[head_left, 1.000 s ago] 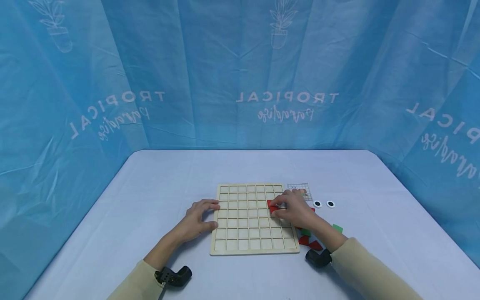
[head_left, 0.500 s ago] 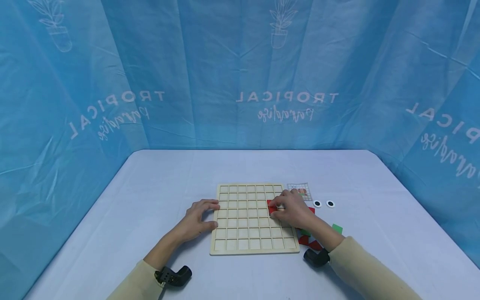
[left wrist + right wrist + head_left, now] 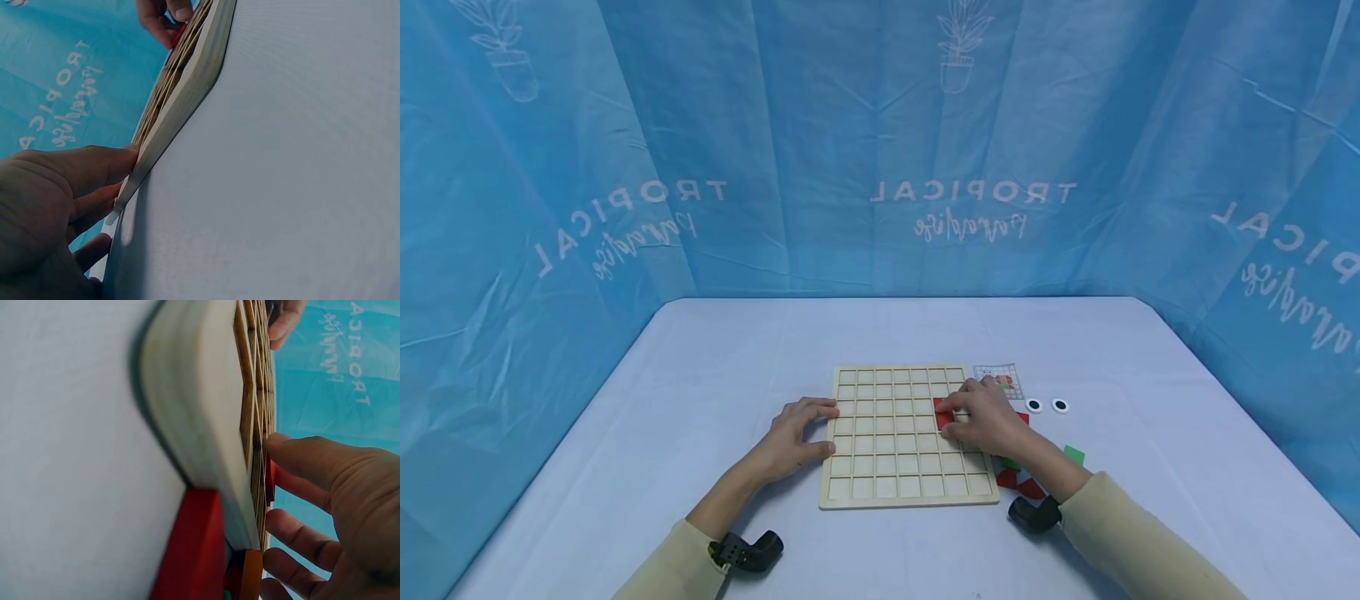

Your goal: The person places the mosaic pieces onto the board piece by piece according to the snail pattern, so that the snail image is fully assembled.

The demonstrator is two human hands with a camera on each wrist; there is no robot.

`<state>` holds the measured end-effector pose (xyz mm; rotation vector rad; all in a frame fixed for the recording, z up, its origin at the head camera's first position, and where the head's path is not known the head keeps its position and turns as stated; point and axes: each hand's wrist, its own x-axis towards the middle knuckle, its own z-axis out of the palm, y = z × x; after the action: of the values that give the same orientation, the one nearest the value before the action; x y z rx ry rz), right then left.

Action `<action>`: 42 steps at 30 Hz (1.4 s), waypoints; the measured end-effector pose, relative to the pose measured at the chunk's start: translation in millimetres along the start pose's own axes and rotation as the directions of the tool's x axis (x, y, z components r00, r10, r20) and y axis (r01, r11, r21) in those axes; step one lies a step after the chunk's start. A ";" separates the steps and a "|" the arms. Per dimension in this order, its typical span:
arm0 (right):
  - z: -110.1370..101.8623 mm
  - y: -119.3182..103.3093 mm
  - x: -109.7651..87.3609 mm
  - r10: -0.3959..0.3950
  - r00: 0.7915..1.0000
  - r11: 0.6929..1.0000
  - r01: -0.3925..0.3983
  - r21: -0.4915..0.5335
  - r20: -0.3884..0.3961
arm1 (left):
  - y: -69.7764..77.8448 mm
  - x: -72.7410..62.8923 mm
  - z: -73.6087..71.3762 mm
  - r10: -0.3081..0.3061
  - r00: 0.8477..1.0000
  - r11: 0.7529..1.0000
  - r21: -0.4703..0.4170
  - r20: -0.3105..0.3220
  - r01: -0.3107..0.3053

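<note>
While a flat red tile (image 3: 943, 420) is lying right of centre on a pale square wooden grid board (image 3: 910, 502), the nearer right hand (image 3: 987, 418) is pinching it from the right; the left hand (image 3: 790, 440), spread, is touching the left edge.

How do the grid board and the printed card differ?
Size: the grid board is much larger than the printed card.
Build: the board has raised ridges and a thick edge; the card looks like a thin sheet with printed lines.
Colour: the board is pale, with at least one red piece on its right part; the card bears a small coloured picture.
Shared: both show a grid and lie on the white table.
</note>
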<state>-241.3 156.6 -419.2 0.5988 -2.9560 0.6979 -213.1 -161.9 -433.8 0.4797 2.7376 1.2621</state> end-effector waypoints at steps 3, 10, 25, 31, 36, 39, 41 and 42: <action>-0.7 -0.1 -0.8 -0.005 1.000 1.000 0.005 0.007 -0.003 | 0.7 -0.3 -0.2 -0.004 1.000 1.000 0.004 -0.002 0.004; -12.8 5.7 -2.4 0.038 0.999 0.999 -0.038 0.020 -0.013 | 4.5 -0.9 0.2 -0.037 0.999 0.999 0.012 -0.014 0.037; -45.8 35.3 -39.4 0.202 0.979 0.977 -0.202 0.067 0.013 | 1.2 -3.1 3.0 -0.020 1.000 1.000 -0.002 -0.012 0.020; -39.4 41.5 -53.4 0.201 0.979 0.976 -0.203 0.075 0.022 | 0.9 -2.8 2.8 -0.023 1.000 1.000 -0.005 -0.009 0.023; -35.1 41.7 -58.3 0.194 0.981 0.978 -0.196 0.067 0.028 | 0.5 -2.4 4.0 -0.023 1.000 1.000 -0.008 -0.011 0.023; -33.9 39.6 -58.7 0.189 0.981 0.981 -0.190 0.045 0.031 | -0.3 -2.4 3.8 -0.014 1.000 1.000 -0.010 -0.012 0.014; -33.7 38.5 -58.9 0.181 0.983 0.983 -0.182 0.029 0.026 | -0.4 -2.7 3.8 -0.012 1.000 1.000 -0.012 -0.011 0.012; -33.4 38.2 -58.9 0.177 0.984 0.984 -0.178 0.022 0.024 | -0.4 -2.8 3.7 -0.013 1.000 1.000 -0.012 -0.011 0.013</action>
<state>-202.8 223.9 -413.1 0.3483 -3.0528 0.7458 -209.8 -160.3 -436.7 0.4548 2.7363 1.2806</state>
